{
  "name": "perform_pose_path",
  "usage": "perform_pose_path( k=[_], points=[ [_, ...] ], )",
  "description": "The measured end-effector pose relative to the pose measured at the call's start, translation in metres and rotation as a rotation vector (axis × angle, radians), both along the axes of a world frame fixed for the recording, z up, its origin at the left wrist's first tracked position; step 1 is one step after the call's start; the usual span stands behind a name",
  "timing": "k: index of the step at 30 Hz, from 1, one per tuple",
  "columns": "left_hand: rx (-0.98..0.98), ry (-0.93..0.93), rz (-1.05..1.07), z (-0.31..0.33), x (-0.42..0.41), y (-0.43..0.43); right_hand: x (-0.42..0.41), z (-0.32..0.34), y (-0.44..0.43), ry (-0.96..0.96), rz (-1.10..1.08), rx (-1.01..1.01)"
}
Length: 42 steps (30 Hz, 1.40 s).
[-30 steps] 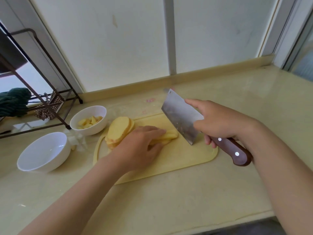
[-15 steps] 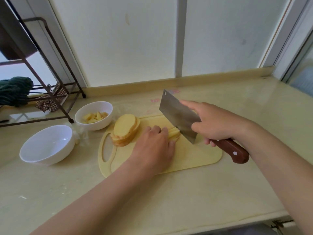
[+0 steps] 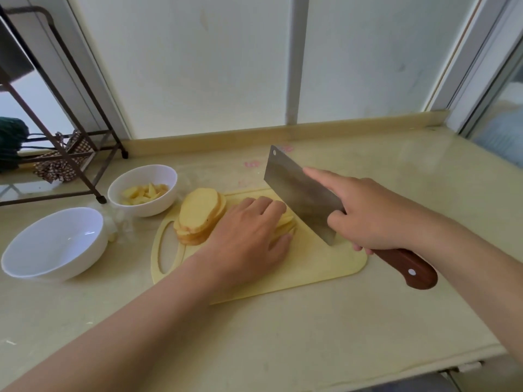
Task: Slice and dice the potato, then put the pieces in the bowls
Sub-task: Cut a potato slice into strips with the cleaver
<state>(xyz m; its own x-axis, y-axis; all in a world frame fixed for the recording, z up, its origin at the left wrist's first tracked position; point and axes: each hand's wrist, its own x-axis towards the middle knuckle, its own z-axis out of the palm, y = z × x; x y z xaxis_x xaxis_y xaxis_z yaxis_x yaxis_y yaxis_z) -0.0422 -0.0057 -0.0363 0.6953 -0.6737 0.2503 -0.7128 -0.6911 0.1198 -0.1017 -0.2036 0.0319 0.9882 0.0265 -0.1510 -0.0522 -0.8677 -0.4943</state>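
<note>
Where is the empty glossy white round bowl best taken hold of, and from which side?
Grip the empty glossy white round bowl by its near rim, from above: it stands upright, mouth open, with smooth rounded walls and no handle.

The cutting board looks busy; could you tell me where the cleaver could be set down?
Free: the near right corner of the board, this side of the cleaver and beside the left hand gripping the potato strips; also the counter in front. Crowded: the board's left, under the slice stack.

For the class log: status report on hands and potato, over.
Right hand grips cleaver. Left hand holds potato slices on board. Nothing blocks the blade.
</note>
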Motion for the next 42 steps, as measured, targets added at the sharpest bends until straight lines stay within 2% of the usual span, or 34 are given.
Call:
perform_pose_path(
  k=[2, 5, 15, 24, 35, 42],
  points=[
    [-0.041, -0.018, -0.126, -0.009, 0.008, 0.004, -0.009, 0.003, 0.001, -0.016, -0.015, -0.004],
    [-0.124, 0.004, -0.181, -0.019, 0.013, 0.005, -0.02, 0.009, 0.004, -0.045, -0.028, -0.029],
    [-0.22, 0.003, -0.13, -0.023, 0.012, -0.003, -0.026, 0.009, 0.021, -0.064, 0.004, -0.081],
    [-0.214, 0.063, -0.128, -0.024, 0.014, -0.004, -0.032, 0.006, 0.022, -0.08, 0.053, -0.174],
    [-0.268, 0.029, -0.158, -0.029, 0.017, -0.006, -0.018, 0.006, 0.039, 0.042, 0.091, -0.324],
    [-0.274, 0.063, -0.16, -0.027, 0.016, -0.003, 0.011, 0.006, 0.046, 0.068, -0.003, -0.187]
  ],
)
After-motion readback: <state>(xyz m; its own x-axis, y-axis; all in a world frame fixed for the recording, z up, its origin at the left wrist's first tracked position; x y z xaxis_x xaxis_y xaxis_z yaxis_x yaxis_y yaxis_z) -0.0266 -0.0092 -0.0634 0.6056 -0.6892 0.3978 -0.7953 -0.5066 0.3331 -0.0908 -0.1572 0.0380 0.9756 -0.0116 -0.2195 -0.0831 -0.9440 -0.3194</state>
